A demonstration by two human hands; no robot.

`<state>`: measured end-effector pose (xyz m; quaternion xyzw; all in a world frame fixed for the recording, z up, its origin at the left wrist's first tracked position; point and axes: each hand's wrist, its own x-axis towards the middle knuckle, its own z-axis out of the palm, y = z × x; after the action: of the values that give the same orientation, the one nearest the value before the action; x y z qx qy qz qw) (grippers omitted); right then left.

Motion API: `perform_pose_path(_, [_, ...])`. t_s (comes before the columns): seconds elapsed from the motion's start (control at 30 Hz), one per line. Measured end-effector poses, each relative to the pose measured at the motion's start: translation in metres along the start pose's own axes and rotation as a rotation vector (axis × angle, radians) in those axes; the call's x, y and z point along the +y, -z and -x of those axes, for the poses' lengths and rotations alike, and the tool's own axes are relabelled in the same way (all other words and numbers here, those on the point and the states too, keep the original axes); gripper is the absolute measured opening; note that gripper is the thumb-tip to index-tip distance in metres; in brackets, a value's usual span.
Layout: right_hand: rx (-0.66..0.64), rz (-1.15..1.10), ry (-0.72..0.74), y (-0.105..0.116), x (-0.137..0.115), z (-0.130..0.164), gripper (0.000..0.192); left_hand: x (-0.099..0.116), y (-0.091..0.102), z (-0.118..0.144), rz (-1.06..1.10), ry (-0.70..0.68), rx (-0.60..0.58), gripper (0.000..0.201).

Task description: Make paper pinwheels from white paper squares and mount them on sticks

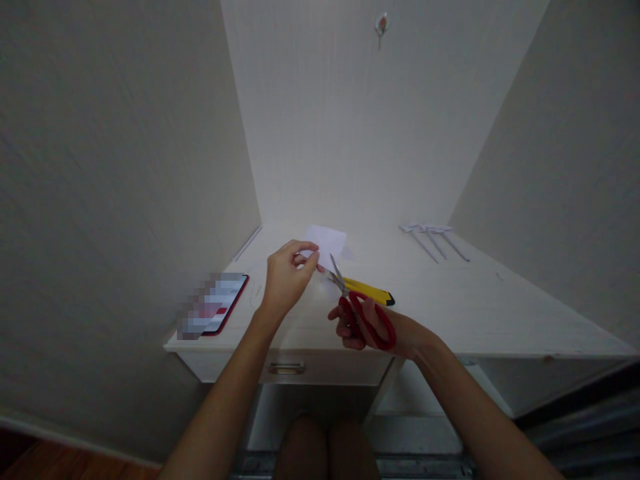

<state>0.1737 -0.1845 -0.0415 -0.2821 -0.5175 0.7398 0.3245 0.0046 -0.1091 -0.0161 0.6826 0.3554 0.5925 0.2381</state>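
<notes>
My left hand pinches a small white sheet of paper by its near left edge, just above the desk. Red-handled scissors are in my right hand, with fingers through the loops. Their blades stand apart, the tips close to the paper's lower right edge; I cannot tell whether they touch it. Behind the scissors a yellow utility knife with a black end lies on the desk, partly covered by them. A smaller scrap of paper shows just past the sheet.
A phone in a red case lies at the desk's left edge. Several thin white paper sticks with folded tops rest at the back right. Thin white strips lie along the left wall. The desk is walled on three sides.
</notes>
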Motion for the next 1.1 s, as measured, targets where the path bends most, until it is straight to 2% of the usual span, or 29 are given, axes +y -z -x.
perform_pose_path(0.3, [0.021, 0.023, 0.016, -0.005, -0.006, 0.0, 0.062, 0.008, -0.002, 0.002, 0.063, 0.089, -0.019, 0.015])
perform_pose_path(1.1, [-0.024, -0.018, 0.047, -0.004, -0.003, -0.003, 0.06, 0.01, -0.002, 0.004, 0.077, 0.088, -0.024, 0.013])
